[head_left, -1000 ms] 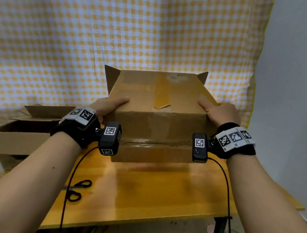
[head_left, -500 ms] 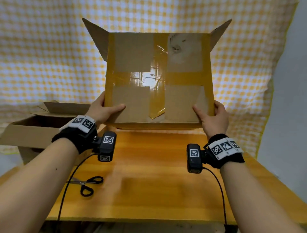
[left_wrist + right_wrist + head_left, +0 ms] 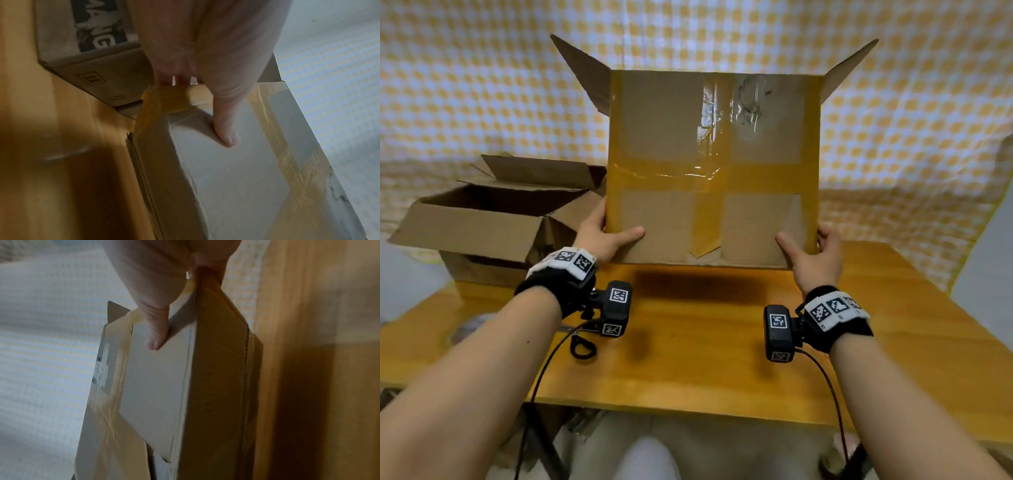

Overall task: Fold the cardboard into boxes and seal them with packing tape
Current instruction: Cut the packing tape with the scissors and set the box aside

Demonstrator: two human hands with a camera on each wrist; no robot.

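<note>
Cardboard box (image 3: 667, 137) held upright between left hand (image 3: 602, 236) and right hand (image 3: 813, 255), each gripping a lower corner. Taped bottom faces the person: yellowish tape (image 3: 709, 178) crosses it, far flaps splayed outward.

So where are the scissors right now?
In the head view the scissors lie on the table, on the left, mostly hidden behind the left wrist's camera; only a black handle loop shows.

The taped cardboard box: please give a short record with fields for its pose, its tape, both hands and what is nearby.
held item: taped cardboard box
pose: tipped up, taped face toward the person, lower edge near the wooden table
tape: brown strips crossing the face and along its edges
left hand: grips lower left corner
right hand: grips lower right corner
nearby: open cardboard box at left; scissors
</note>
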